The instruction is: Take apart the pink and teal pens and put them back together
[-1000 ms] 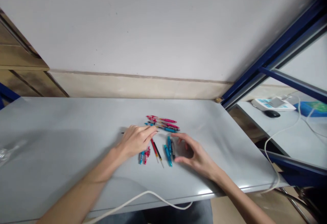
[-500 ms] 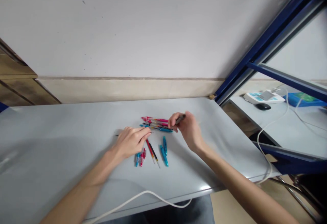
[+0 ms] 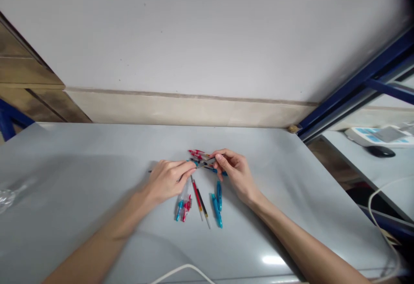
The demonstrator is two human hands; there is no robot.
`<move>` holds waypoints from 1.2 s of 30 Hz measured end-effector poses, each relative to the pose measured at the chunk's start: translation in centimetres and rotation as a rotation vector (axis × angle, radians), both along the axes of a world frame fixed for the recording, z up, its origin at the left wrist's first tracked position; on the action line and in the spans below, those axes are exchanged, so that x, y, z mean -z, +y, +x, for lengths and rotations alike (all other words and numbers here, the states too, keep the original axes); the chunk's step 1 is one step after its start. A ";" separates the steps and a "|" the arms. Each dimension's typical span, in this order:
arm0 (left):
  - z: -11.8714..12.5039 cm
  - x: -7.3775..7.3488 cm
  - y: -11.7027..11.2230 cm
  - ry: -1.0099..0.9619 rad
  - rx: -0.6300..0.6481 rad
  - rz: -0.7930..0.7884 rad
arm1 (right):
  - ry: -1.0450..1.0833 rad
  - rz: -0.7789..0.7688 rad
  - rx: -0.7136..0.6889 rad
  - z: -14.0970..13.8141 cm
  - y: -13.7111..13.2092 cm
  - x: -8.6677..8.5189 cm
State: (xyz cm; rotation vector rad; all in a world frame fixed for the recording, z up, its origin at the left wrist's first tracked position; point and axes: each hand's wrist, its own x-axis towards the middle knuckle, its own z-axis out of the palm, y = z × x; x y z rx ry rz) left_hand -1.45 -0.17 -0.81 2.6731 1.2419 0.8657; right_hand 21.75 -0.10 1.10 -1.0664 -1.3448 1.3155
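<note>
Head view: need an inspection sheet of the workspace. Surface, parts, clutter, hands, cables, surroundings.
Surface: grey desk, glare near the front edge on the right.
Parts: red refill and black refill side by side; two blue pen parts to their right; clear barrels with blue and red ends to their left; pens behind the hands, partly hidden.
Clutter: clear plastic at left edge, blurred.
Hands: left hand grips a slim piece; right hand pinches a dark grey pen part. Contact between the pieces: cannot tell.
Cables: white cable at front edge; another stretch at right.
Surroundings: wall, blue frame, black mouse.
</note>
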 end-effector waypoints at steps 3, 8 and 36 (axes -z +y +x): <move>0.0 0.1 -0.1 -0.031 0.004 0.016 | -0.019 -0.005 0.005 -0.1 0.1 0.0; 0.1 0.0 0.0 -0.079 0.024 0.037 | -0.009 -0.021 -0.013 -0.2 0.0 -0.1; 0.3 -0.6 0.1 -0.200 0.085 0.144 | 0.008 0.086 0.086 0.6 0.3 -0.8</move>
